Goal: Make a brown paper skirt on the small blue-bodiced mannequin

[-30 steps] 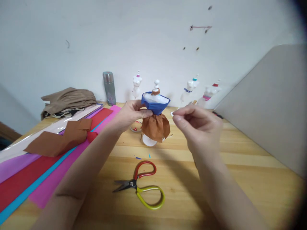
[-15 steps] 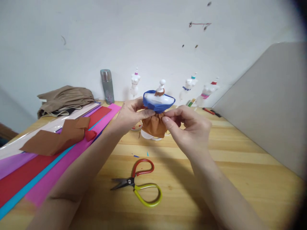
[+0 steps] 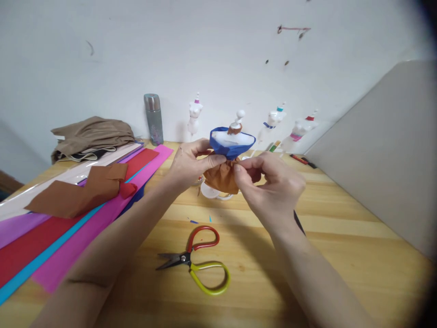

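Note:
A small white mannequin stands upright between my hands, with blue fabric wrapped round its upper body and a brown band at its neck. Gathered brown fabric hangs from its waist like a skirt. My left hand is closed round the mannequin's side, its thumb lying at the waist just under the blue fabric. From the right, my right hand pinches the top edge of the brown fabric between thumb and forefinger. Scissors with one red and one yellow handle lie open on the table in front.
Several more mannequins line the wall, including one with a pink neckband. A flask stands at the back left, near folded brown cloth. Coloured fabric sheets and brown pieces cover the left side. A partition rises at right.
The mannequin and both hands sit slightly farther right in view, and the mannequin leans a little differently. My grips look the same. A dark strip now shows beside my right wrist.

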Tool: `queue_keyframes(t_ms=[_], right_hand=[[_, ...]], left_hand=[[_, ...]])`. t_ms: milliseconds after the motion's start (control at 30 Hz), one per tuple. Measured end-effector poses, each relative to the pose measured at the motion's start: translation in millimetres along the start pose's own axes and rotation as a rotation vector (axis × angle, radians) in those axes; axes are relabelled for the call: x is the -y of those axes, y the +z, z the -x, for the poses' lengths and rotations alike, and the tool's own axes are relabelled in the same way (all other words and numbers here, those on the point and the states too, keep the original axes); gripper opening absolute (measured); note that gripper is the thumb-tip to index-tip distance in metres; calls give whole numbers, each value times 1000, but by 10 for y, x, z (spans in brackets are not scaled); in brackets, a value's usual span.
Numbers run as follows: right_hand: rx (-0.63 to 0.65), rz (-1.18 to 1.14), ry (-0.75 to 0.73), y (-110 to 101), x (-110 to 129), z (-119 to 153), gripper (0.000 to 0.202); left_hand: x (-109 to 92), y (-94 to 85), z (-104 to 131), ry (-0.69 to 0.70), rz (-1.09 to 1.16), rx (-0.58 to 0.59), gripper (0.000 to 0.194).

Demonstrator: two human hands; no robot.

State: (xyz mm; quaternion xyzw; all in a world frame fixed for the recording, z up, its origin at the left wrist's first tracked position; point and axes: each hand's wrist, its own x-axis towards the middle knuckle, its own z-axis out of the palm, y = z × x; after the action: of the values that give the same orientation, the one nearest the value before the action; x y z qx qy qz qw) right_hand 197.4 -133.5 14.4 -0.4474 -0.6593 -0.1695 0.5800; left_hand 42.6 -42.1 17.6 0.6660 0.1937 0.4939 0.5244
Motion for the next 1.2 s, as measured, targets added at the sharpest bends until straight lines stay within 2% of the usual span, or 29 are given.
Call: queue_keyframes(t_ms=[367, 567, 633, 733, 867, 1200], right_hand=[[21, 169, -127, 46, -95, 49, 19], [19, 63, -210, 51, -131, 90, 13], [-28, 17, -230, 29, -120, 76, 13], [-65, -65, -128, 3, -99, 34, 16], [0, -122, 5, 5, -94, -10, 14], [32, -61, -36, 38, -69, 7, 20]], left_hand=[[81, 25, -6, -2, -22, -74, 26], [98, -2, -23, 12, -45, -95, 24], [88, -5, -22, 11, -46, -101, 24], [71, 3, -15, 17, -46, -100, 26], [71, 18, -10, 26, -41, -86, 28], [112, 36, -19, 100, -42, -73, 37]])
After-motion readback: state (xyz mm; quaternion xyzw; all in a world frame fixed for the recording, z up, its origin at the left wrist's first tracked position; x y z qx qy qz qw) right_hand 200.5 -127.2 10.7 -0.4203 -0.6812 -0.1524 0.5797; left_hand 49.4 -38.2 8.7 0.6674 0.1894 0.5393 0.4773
